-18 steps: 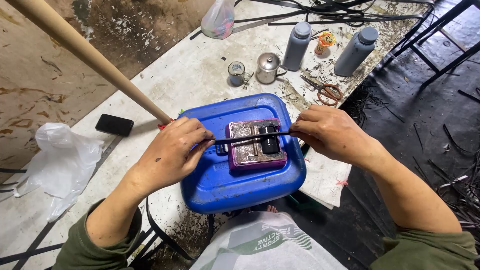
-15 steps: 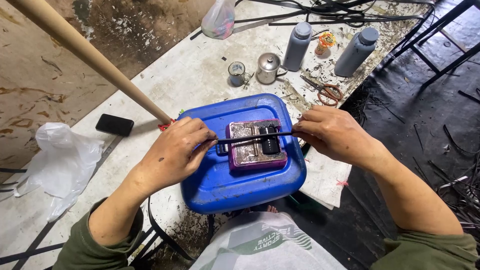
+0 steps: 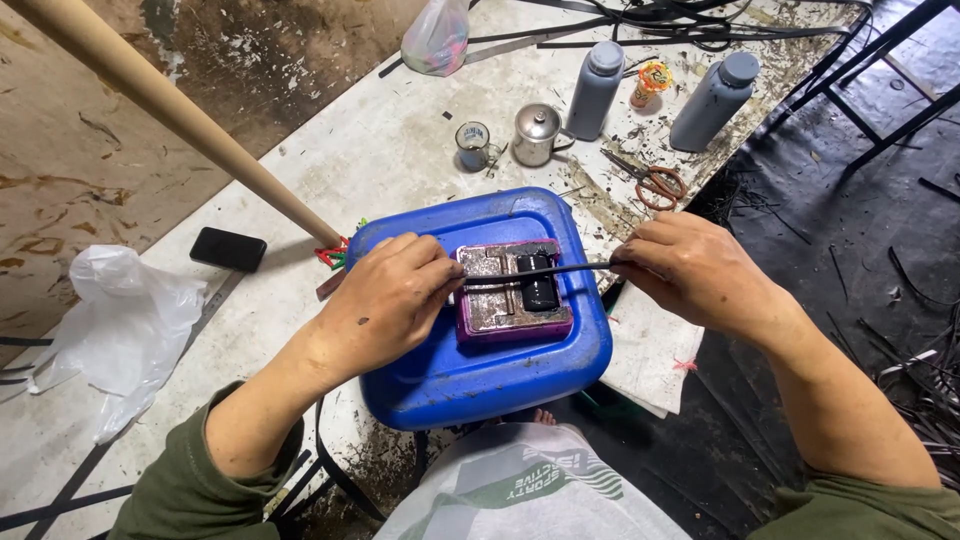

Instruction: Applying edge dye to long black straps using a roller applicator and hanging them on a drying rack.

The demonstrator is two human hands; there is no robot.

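Pinching a thin dark strip [image 3: 540, 271] at both ends: I see left hand [image 3: 392, 300] & right hand [image 3: 690, 268] each closed on it, frame centre. Strip runs across a purple block [image 3: 510, 305] w/ black piece [image 3: 538, 290], atop blue plastic container [image 3: 480, 370]. Scissors [image 3: 652, 181] & two grey bottles [image 3: 596, 90] upper right; phone [image 3: 229, 249] at left.

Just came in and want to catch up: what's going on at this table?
A person holds a thin dark strip stretched between both hands, left hand and right hand, over a purple block with a black piece on it. The block sits on an upturned blue container. Scissors, two grey bottles and a small metal pot lie beyond.
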